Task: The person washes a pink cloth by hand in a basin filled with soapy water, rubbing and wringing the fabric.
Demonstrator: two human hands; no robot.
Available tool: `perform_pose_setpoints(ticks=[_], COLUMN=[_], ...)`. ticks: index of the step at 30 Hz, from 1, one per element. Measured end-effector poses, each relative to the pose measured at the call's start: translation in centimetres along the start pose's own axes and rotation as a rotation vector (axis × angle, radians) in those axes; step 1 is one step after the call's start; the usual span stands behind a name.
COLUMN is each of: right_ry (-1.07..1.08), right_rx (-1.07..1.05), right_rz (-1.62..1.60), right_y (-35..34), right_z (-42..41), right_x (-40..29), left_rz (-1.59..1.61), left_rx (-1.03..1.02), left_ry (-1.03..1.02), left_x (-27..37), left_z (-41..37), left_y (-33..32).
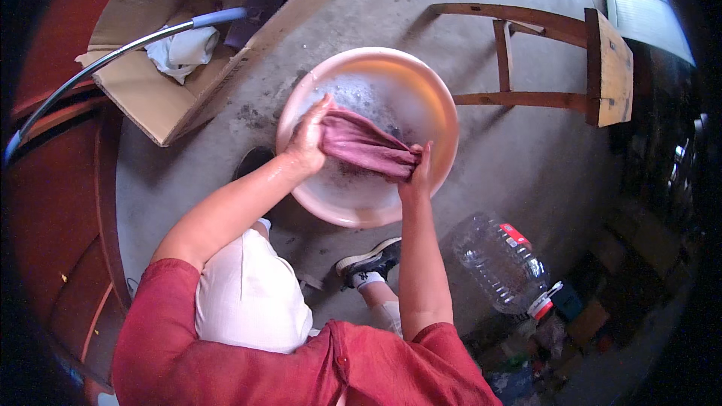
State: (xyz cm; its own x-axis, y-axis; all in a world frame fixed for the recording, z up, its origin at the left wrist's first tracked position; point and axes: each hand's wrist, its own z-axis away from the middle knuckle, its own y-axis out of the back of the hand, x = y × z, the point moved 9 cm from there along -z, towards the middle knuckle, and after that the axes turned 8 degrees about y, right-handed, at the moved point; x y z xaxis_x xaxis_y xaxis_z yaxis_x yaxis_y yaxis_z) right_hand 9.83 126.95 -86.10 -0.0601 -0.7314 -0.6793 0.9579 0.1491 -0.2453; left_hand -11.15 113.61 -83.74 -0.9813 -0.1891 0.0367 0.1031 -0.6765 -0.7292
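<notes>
A wet mauve cloth point(366, 144) is stretched between my two hands, above a round pink plastic basin point(344, 219). Soapy water point(361, 90) with bubbles lies in the basin. My left hand point(309, 135) grips the cloth's left end near the basin's left rim; its fingers are partly hidden by the fabric. The right end is bunched in my right hand point(417, 166), by the basin's lower right side. The cloth sags in loose folds between them.
An open cardboard box point(152, 101) with a white cloth point(189, 51) stands at upper left. A wooden stool point(609, 67) lies on its side at upper right. A large clear plastic bottle point(499, 262) lies at lower right, near assorted clutter. My shoe point(369, 259) is below the basin.
</notes>
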Motion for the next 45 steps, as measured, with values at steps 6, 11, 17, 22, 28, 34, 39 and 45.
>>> perform_pose_setpoints(ticks=[6, 11, 17, 22, 28, 34, 39, 45], right_ry=[0.141, 0.218, 0.061, -0.102, -0.054, -0.231, -0.165, -0.017], right_rx=[-0.042, -0.089, -0.302, -0.619, -0.638, -0.83, -0.482, -0.241], right_rz=[-0.047, 0.063, -0.141, 0.082, 0.261, 0.95, 0.636, 0.192], right_y=[-2.1, -3.4, -5.6, -10.8, -11.4, -6.0, -0.7, 0.5], right_z=[2.4, 2.6, 3.9, 7.8, 6.8, 5.4, 3.4, 0.8], right_x=[-1.4, -3.4, -5.1, -6.0, -7.7, -2.3, -2.8, -2.4], left_rz=[-0.27, -0.438, -1.515, -1.86, -1.241, -0.912, -0.545, -0.81], left_rx=[0.131, 0.167, 0.295, -0.224, -0.407, -0.252, -0.132, 0.025], left_ry=[-0.2, -0.296, -0.545, -0.548, 0.196, 0.067, 0.082, 0.061], left_x=[2.4, 3.6, 3.8, -2.2, -4.1, -2.0, 0.2, -1.1], left_z=[1.2, 1.3, 3.4, 4.0, 4.4, 3.5, 3.3, 0.2], left_y=[0.2, 0.9, -3.3, -8.5, -6.8, -6.0, -5.7, -0.2])
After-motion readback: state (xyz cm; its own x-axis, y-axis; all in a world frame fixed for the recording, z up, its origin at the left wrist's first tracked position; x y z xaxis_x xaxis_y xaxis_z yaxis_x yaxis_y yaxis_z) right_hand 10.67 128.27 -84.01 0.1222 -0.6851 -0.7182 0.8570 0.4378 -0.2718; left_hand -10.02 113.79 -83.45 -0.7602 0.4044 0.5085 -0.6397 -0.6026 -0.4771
